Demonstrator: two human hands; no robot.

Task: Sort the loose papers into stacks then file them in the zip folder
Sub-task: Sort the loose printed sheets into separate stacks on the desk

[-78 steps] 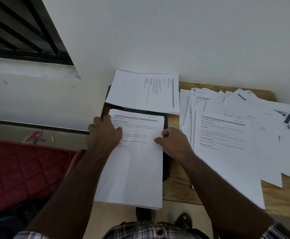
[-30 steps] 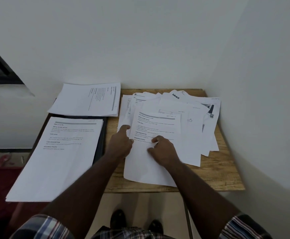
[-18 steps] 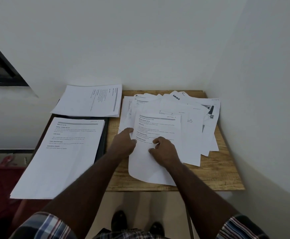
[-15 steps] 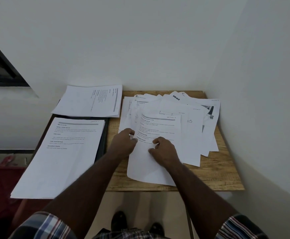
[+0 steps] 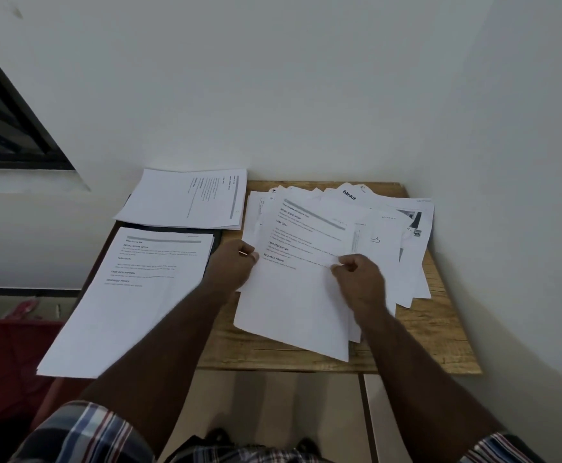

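A printed sheet [image 5: 298,295] is lifted off the loose pile of papers [image 5: 389,228] on the wooden table [image 5: 440,335]. My left hand [image 5: 231,269] grips its left edge and my right hand [image 5: 359,279] pinches its right side. To the left, one sorted stack [image 5: 129,302] lies lengthwise on the dark zip folder [image 5: 217,240]. A second stack [image 5: 186,198] lies crosswise behind it, by the wall. Most of the folder is hidden under these stacks.
White walls close in behind and to the right of the small table. A dark window frame [image 5: 15,128] is at the upper left. A red cushion [image 5: 2,362] sits low on the left. Dark shoes [image 5: 219,436] show below the table's front edge.
Since a second ago both hands have taken hold of the top sheet of the loose pile, raised it and turned it slightly. Earlier they rested on the left stack.
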